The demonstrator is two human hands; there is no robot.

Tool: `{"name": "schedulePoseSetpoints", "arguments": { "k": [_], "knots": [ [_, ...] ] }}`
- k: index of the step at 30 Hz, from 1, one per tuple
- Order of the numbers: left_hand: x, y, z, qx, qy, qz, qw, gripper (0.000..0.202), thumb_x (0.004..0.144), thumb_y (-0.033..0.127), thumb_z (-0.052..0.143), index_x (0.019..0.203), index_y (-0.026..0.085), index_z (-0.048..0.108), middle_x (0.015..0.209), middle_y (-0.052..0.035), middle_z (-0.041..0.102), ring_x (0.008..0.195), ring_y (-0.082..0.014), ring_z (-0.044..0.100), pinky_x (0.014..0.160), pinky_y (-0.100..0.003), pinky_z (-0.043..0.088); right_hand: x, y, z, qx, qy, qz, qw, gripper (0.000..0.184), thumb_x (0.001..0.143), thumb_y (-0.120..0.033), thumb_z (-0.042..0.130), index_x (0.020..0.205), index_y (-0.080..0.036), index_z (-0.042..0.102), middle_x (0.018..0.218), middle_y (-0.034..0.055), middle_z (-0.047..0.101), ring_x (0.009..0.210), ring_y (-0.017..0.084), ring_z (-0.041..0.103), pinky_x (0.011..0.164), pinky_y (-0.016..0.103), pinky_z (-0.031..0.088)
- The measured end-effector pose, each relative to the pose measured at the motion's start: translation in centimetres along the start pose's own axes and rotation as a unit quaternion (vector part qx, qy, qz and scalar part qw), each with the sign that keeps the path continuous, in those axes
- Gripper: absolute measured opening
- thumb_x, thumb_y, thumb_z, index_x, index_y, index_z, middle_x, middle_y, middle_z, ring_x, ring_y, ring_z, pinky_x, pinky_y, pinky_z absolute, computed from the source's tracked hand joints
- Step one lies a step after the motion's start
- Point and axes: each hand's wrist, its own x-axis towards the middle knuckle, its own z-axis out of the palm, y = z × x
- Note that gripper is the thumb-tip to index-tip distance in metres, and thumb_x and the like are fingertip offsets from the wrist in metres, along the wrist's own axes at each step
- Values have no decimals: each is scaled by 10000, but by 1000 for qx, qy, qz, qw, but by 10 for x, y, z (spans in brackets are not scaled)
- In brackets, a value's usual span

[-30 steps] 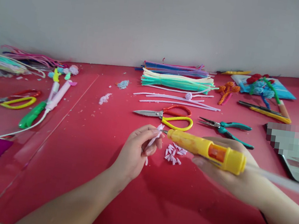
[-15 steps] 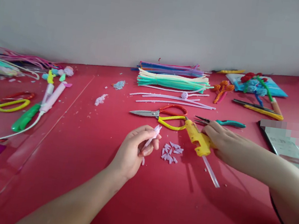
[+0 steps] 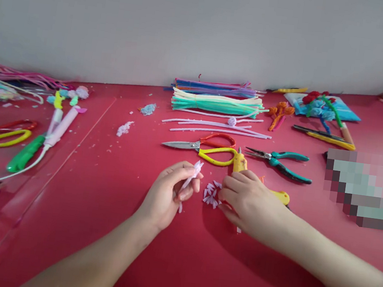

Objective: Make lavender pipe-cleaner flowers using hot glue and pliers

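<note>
My left hand [image 3: 167,194] is closed around a thin lilac fuzzy stem [image 3: 186,184] with a cluster of small lilac petal-like tips [image 3: 198,165] at its top. To the right of it lies a little pile of cut lilac pieces [image 3: 211,194]. My right hand [image 3: 252,203] reaches over the yellow glue gun [image 3: 240,163], thumb and fingers bent and apart at the pile's right edge. That hand covers the gun's middle, while nozzle and handle end show. Scissors [image 3: 208,150] with red and yellow handles lie just beyond.
Teal-handled pliers [image 3: 276,159] lie behind my right hand. Bundles of pipe cleaners [image 3: 218,103] and loose lilac stems [image 3: 221,129] stretch along the back. On the left are other scissors [image 3: 9,136] and a corded pink glue gun [image 3: 63,126]. A blurred-out flat object [image 3: 365,190] lies right.
My right hand has come off the glue gun's handle side and moved left and down to the lilac pieces. The gun has turned and lies beneath it. My left hand keeps its hold.
</note>
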Motion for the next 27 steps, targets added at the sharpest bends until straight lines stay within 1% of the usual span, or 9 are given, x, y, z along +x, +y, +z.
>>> {"name": "schedulePoseSetpoints", "arguments": {
  "k": [3,6,10,14,16,18,20,23,27],
  "knots": [
    [0,-1,0,-4,-6,-3,1000,179,800,186,528,666,123,630,534,12,564,383,-25,294,405,-190,203,1,-5,11,-44,-4,-2,999,104,835,-145,537,774,-161,620,776,50,602,720,195,526,710,344,371],
    [1,0,0,-9,-10,-4,1000,179,803,185,529,668,121,628,536,14,563,385,-24,297,406,-189,204,0,-5,12,-41,2,-3,999,108,830,-117,538,750,-156,599,747,47,597,671,192,529,667,339,389],
    [-1,0,1,-18,-14,-16,1000,182,809,194,532,676,116,629,535,12,569,391,-26,312,403,-185,210,-2,-3,2,107,62,56,991,134,880,-92,471,853,-148,589,777,51,608,706,174,563,661,295,437],
    [-4,-2,4,-33,-19,-51,998,179,803,198,539,672,110,625,527,9,579,386,-23,335,399,-176,226,-3,0,-11,243,123,58,960,218,916,-97,418,1017,-175,594,960,60,631,874,147,595,770,251,459],
    [-5,-3,6,-32,-26,-72,997,176,805,204,541,673,114,614,529,6,588,384,-24,358,393,-173,228,-4,0,-16,286,145,70,944,179,906,-120,459,968,-195,609,929,27,646,839,124,602,768,228,462],
    [-6,-4,7,-27,-32,-85,996,172,811,214,541,679,122,602,528,6,591,380,-28,378,378,-171,214,-5,-2,-19,339,160,120,919,108,879,-151,529,921,-209,609,849,-12,661,760,101,607,724,206,470],
    [-6,-4,7,-20,-40,-94,995,169,814,217,543,675,131,584,534,5,596,374,-30,390,361,-169,197,-5,-3,-20,399,160,169,887,48,855,-197,581,893,-217,603,790,-36,666,703,90,612,676,195,477],
    [-6,-4,7,-6,-64,-114,991,175,820,216,548,662,142,559,542,-1,607,364,-28,391,348,-167,180,-5,-5,-21,474,139,198,847,45,850,-255,595,862,-212,603,762,-36,674,690,93,629,658,196,489],
    [-7,-6,6,14,-94,-136,986,187,841,222,541,669,147,548,568,-13,617,372,-24,392,360,-170,176,-4,-9,-22,530,95,198,819,88,867,-262,563,829,-205,618,722,-36,662,629,77,607,594,174,483]
  ]
}}
